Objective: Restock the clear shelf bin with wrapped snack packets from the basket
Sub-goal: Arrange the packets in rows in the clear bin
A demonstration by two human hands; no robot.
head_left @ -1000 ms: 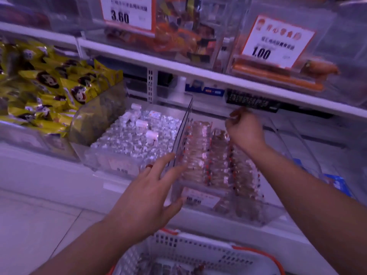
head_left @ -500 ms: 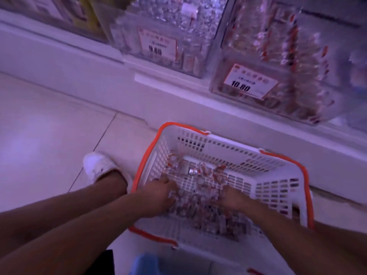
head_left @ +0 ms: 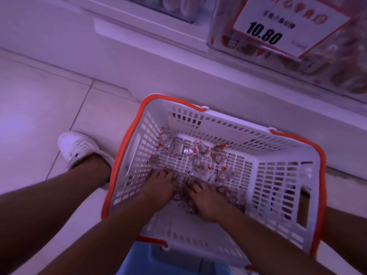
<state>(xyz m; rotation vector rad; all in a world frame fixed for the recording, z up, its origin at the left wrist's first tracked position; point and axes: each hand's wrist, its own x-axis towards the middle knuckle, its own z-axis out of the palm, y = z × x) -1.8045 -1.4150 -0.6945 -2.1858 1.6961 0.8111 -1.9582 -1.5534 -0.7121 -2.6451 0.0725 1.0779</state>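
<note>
your left hand and right hand were both down inside the basket, side by side near its near-left part, palms down on the snack packets. fingers were curled into the pile, fingertips buried among wrappers, so i could not tell whether either hand had actually closed on a packet or was just pressing on them. the packets lay loose across the basket floor, from the far-left corner toward the near side; clear wrap with red bits, too blurred to read or count. some were hidden under your hands and forearms. the basket was white slotted plastic with an orange rim, sitting on the floor just in front of the shelf base; its near edge was partly covered by your arms, and its near-right corner ran out under your right forearm. the clear shelf bin was at the top right, cut off by the frame, only its lower front showing, with a price tag reading 10.80; contents behind it were smeared reddish-brown shapes. a white shoe stood on the floor left of the basket. something blue sat at the bottom edge, cropped, could not tell what.
</note>
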